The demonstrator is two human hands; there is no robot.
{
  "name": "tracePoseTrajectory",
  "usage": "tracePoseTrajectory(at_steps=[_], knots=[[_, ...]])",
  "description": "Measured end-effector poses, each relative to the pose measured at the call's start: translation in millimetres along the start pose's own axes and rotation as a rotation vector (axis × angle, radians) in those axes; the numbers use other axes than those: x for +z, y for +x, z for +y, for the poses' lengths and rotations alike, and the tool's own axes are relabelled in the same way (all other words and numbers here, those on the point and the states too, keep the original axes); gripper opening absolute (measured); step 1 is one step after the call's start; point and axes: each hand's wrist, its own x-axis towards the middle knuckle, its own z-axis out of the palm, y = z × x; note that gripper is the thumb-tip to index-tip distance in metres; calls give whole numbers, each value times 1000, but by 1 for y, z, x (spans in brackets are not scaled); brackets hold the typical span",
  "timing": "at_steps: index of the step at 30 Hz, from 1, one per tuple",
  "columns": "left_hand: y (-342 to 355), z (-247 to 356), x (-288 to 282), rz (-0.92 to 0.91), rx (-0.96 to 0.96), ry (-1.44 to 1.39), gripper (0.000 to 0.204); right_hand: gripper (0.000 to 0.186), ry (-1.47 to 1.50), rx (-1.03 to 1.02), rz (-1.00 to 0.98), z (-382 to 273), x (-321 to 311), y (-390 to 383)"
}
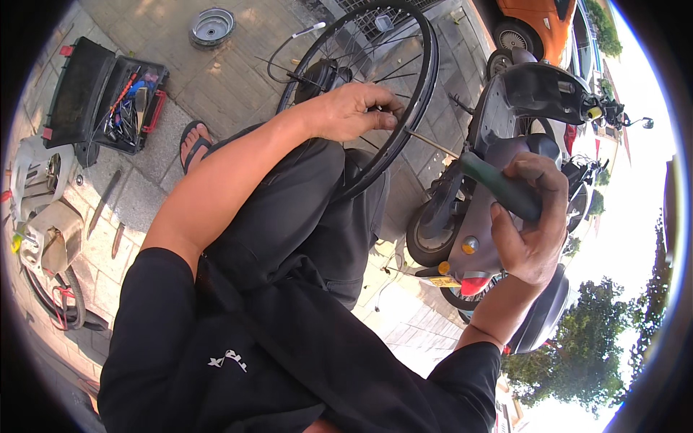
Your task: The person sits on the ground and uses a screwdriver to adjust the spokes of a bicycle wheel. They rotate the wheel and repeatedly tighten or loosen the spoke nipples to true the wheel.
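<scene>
A black-rimmed spoked wheel [426, 72] leans upright against my knees, its hub motor [315, 78] showing between the spokes. My left hand [354, 110] reaches inside the rim, thumb and fingers closed together by the spokes; what they pinch is too small to make out. In my right hand [533, 220] is a screwdriver [498, 182] with a thick dark green handle, fingers wrapped round its end. Its thin shaft points left, and the tip meets the outer side of the rim, across from my left fingers. A cable with a white end comes from the hub.
An open black toolbox [130, 108] full of hand tools lies at the left. Behind it on the paving is a round metal hub part [213, 27]. A parked scooter [498, 151] stands close at the right, with an orange car [530, 22] beyond. Loose parts and a tyre [54, 299] lie lower left.
</scene>
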Motion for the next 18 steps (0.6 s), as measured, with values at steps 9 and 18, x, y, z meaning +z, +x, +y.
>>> tracePoseTrajectory(at_steps=[9, 18], knots=[[4, 6, -4, -65, -54, 139, 19, 49, -42, -162, -8, 9, -3, -7], [3, 2, -6, -61, -113, 109, 21, 46, -150, 104, -96, -3, -9, -4]])
